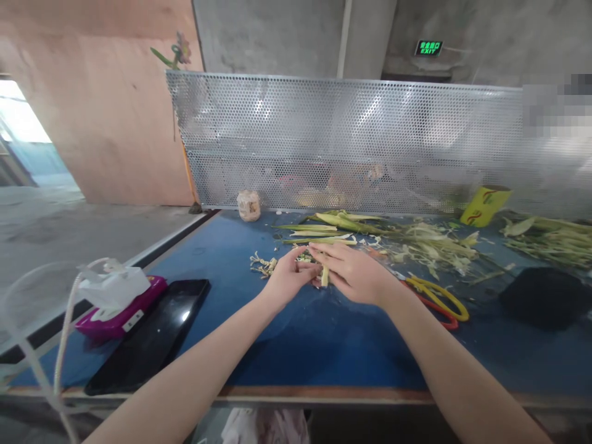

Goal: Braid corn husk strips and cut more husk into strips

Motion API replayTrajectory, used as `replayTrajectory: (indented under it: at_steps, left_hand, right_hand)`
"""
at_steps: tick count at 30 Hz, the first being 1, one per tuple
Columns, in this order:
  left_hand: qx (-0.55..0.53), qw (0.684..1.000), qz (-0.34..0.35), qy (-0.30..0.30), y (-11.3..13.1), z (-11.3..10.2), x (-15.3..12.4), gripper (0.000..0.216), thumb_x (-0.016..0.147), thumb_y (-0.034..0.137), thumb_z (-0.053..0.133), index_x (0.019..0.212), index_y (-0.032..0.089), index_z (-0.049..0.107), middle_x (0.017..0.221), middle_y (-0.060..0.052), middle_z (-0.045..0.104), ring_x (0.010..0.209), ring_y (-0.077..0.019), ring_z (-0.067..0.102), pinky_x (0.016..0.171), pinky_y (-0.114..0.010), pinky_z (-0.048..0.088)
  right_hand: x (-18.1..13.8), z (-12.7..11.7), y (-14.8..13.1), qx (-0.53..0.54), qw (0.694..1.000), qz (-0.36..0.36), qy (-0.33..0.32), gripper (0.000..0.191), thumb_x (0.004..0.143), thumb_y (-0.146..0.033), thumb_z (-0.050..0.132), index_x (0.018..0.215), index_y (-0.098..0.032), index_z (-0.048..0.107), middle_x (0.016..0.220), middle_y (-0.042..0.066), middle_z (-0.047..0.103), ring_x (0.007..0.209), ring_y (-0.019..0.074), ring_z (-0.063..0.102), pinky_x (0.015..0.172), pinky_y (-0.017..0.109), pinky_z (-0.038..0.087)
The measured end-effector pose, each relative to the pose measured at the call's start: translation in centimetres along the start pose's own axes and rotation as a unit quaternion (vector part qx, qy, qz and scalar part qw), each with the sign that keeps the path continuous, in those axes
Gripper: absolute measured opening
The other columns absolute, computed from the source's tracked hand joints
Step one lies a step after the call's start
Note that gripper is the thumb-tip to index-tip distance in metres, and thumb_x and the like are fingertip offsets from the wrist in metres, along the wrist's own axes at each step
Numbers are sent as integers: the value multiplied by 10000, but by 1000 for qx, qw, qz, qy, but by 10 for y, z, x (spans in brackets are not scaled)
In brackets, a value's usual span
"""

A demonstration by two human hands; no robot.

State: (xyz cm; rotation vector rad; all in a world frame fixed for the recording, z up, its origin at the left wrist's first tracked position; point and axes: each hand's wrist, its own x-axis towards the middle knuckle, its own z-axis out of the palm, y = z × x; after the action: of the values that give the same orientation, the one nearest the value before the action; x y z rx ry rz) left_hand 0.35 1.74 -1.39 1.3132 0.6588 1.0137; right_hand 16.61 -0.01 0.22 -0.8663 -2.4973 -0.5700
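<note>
Both my hands meet over a small woven piece of pale green and yellow leaf strips (319,271) on the blue table (296,345). My left hand (289,277) pinches the piece from the left with its fingers curled in. Flat over its right side lies my right hand (354,271), fingers stretched and pressing a strip down. A small heap of strip scraps (263,265) lies just left of my left hand. Long green leaves (337,225) lie beyond the hands.
Yellow and red-handled scissors (439,299) lie right of my right wrist. A black phone (152,333) and a magenta box with a white charger (115,299) sit at the left. A perforated metal screen (351,142) stands behind; more leaves (550,240), a yellow packet (485,206) and a dark object (546,296) lie on the right.
</note>
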Motion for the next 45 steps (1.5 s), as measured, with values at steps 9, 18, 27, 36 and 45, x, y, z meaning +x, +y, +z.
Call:
replayTrajectory:
  at_steps: [9,18,27,36,45]
  left_hand:
    - [-24,999,-22,29,-2,-1,2,474,641,84,650,1080,103,473,569,32,617,538,-110,593,625,-291,511]
    - [-18,999,-22,15,-3,-1,1,394,651,111,651,1014,114,499,610,8,648,536,-108,606,624,-278,511]
    - [-20,998,-40,43,2,1,0,447,701,38,587,1126,88,458,626,0,670,531,-110,615,620,-275,516]
    - [-32,996,-44,65,6,5,-3,551,760,26,528,1268,51,316,640,3,678,512,-104,619,630,-268,523]
    - [-28,995,-52,83,12,9,-6,496,734,2,537,1205,48,388,635,-9,677,514,-113,620,628,-280,511]
  right_hand:
    - [2,9,0,-91,995,16,-34,453,828,-43,308,1260,-138,406,1238,134,491,1063,237,505,816,387,476]
    - [2,1,-7,30,997,52,-43,501,771,-100,374,1271,-85,384,1096,168,451,979,241,470,765,386,476]
    - [0,-3,-6,110,987,94,-62,428,864,-183,307,1288,-160,354,1132,141,401,932,201,511,790,382,471]
    - [1,-8,-3,218,966,137,-13,102,835,-158,409,895,-209,473,1073,76,441,949,162,508,789,316,463]
    - [-1,-8,1,202,972,123,8,44,823,-161,458,817,-194,486,1028,73,456,876,142,528,783,314,457]
